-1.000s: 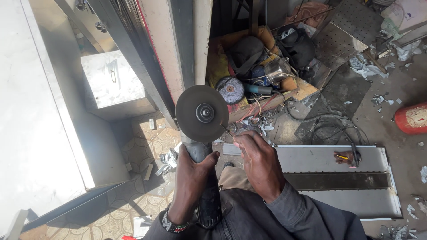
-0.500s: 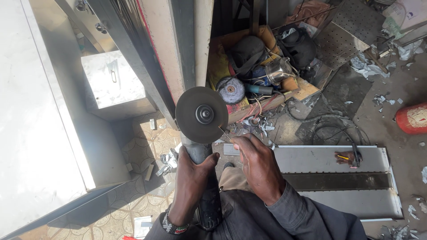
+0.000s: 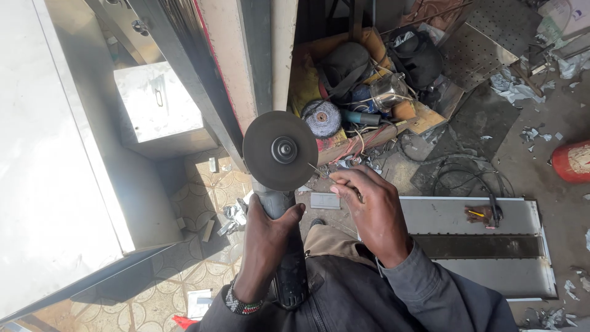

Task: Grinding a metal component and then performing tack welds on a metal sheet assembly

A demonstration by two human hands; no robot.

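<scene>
Little moved: hands [image 3: 264, 246] grip grinder [image 3: 279, 203], round disc [image 3: 280, 150].

A metalworking workshop: bare steel sheet panels [image 3: 479, 246], a cluttered cardboard box of tools [image 3: 362, 80], scrap-littered concrete floor [image 3: 534, 166].

A dark grey grinding disc [image 3: 280, 150] is showing a silver hub, on a black angle grinder [image 3: 287, 258]. At five o'clock, a grey sleeve [image 3: 430, 289]. At three o'clock, a red cylinder [image 3: 571, 161]. At seven o'clock, the tan floor tiles [image 3: 178, 270] are showing a scalloped pattern beside a black-and-white beaded bracelet [image 3: 241, 304].
</scene>
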